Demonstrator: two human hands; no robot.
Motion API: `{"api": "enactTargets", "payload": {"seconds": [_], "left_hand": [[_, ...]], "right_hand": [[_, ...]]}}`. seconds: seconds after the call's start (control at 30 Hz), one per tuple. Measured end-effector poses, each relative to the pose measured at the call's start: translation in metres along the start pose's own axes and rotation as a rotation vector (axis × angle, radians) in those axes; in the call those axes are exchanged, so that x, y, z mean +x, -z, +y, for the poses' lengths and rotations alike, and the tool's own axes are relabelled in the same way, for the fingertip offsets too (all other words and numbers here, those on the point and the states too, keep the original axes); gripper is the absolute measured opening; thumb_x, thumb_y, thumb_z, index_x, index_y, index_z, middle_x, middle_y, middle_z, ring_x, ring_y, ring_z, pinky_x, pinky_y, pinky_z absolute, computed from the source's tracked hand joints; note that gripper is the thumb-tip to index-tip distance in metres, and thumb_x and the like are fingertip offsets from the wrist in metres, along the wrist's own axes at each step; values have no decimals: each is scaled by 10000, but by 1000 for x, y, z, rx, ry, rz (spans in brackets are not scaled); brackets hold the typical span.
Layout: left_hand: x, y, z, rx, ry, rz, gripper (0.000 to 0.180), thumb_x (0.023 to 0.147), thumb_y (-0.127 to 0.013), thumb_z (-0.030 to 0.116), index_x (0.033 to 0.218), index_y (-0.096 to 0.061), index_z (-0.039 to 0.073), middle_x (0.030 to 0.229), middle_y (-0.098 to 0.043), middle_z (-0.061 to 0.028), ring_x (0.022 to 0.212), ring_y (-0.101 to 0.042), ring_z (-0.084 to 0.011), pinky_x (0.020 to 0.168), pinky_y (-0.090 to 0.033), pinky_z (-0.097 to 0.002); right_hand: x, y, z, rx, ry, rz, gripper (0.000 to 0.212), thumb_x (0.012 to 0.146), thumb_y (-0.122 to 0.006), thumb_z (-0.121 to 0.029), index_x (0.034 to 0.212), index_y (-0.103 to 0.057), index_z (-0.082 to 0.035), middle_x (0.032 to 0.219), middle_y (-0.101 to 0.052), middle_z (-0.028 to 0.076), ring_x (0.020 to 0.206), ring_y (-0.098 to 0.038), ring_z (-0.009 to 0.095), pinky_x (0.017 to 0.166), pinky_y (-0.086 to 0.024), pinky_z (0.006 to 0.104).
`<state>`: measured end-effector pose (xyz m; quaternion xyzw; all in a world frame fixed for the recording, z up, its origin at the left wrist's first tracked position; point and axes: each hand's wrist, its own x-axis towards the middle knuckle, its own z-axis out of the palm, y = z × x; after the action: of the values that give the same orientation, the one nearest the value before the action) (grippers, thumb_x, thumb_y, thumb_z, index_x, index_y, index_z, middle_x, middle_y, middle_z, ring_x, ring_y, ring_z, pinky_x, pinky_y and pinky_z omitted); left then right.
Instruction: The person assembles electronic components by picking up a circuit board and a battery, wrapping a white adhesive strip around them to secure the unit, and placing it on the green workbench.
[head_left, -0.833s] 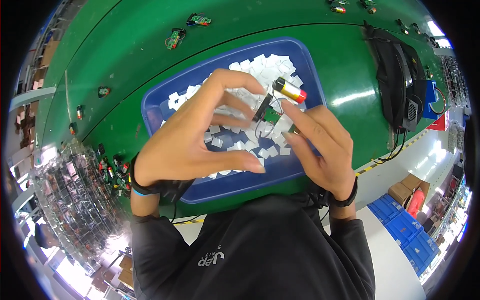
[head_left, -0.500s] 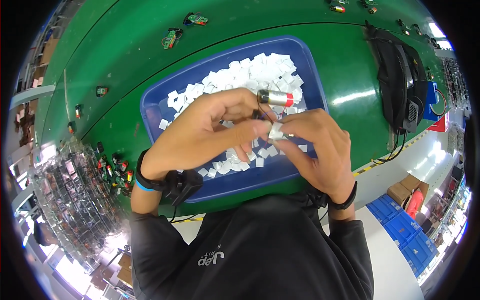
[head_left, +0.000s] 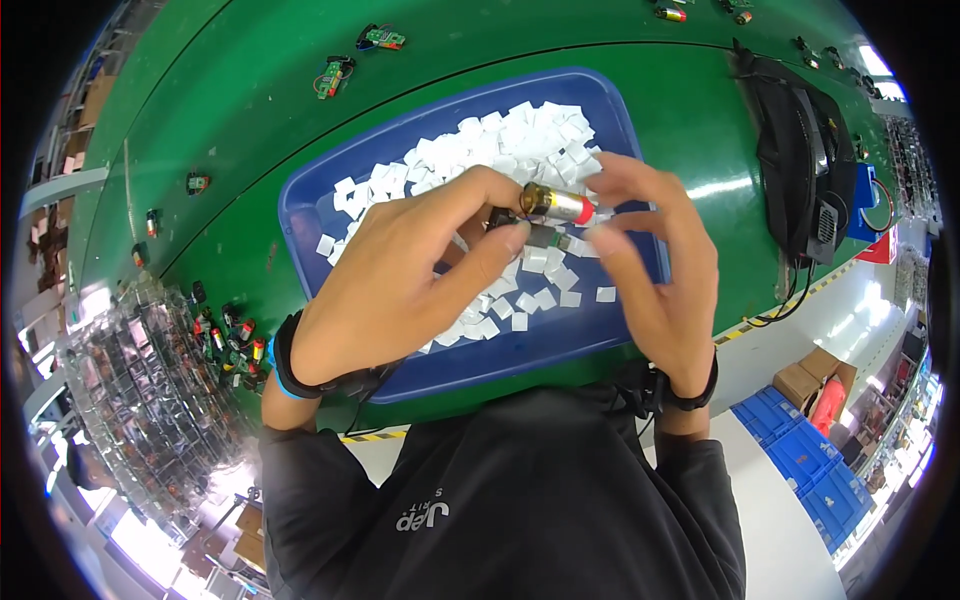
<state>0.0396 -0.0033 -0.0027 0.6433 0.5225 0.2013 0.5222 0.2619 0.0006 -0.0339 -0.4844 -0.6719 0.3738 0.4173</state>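
My left hand (head_left: 400,265) is closed over the tub, pinching a small circuit board (head_left: 545,237) between thumb and fingers. A cylindrical battery (head_left: 558,204) with a gold and silver body and a red end sits just above the board, and part of the assembly is hidden by my fingers. Beside the battery's red end, my right hand (head_left: 665,265) is open, thumb and fingers apart, with nothing visible between them. Below both hands lies a blue plastic tub (head_left: 465,380) holding a heap of small white square pieces (head_left: 500,145).
More boards with batteries lie on the green table (head_left: 240,110), including a cluster (head_left: 235,345) at the left. Clear stacked trays (head_left: 150,400) stand at the left edge. A black bag (head_left: 790,150) with cables is at the right. Blue crates (head_left: 800,455) sit on the floor, lower right.
My right hand has opened and drawn back to the right from its pinch on a small white piece. My left hand still holds the board, with the battery shifted slightly right and down.
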Motion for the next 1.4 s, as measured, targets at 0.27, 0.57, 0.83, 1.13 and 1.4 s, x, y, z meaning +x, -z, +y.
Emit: {"api": "enactTargets", "payload": {"seconds": [0.27,0.57,0.83,1.13,1.4], "left_hand": [[-3,-11,5,163,-15,145,147,928,-534,36,1068,-560,0,861,-671,-120,742,-676,-187,676,-546,-325],[6,8,-19,-571,65,-234,199,940,-458,174,1007,-550,11,1187,-617,-150,1094,-573,-219,996,-408,-379],[-3,-2,-3,-657,51,-109,234,978,-514,77,1189,-585,4,1062,-639,-79,936,-608,-132,863,-485,-291],[-5,-6,-3,-488,104,-60,322,925,-581,-75,1242,-554,-21,1150,-639,-110,895,-650,-133,703,-606,-278],[1,-12,-7,-615,-70,14,357,901,-675,-34,1234,-547,-37,1137,-657,-146,897,-689,-185,709,-626,-298]], "right_hand": [[-2,-8,-6,-115,209,-65,295,738,-814,24,1010,-711,-27,967,-669,91,864,-619,209,738,-498,291],[-5,-1,-11,-165,413,-146,268,685,-842,18,905,-718,-69,950,-699,49,863,-613,236,798,-514,355],[-6,-6,-17,-181,473,-11,229,680,-841,4,859,-712,-57,963,-754,73,861,-619,243,823,-547,419],[0,-7,-6,-408,684,38,230,674,-790,-32,895,-731,-9,969,-736,78,838,-624,243,713,-538,365],[2,-13,-25,-392,579,133,270,698,-833,-19,947,-730,-20,892,-736,94,889,-642,251,770,-533,388]]}}
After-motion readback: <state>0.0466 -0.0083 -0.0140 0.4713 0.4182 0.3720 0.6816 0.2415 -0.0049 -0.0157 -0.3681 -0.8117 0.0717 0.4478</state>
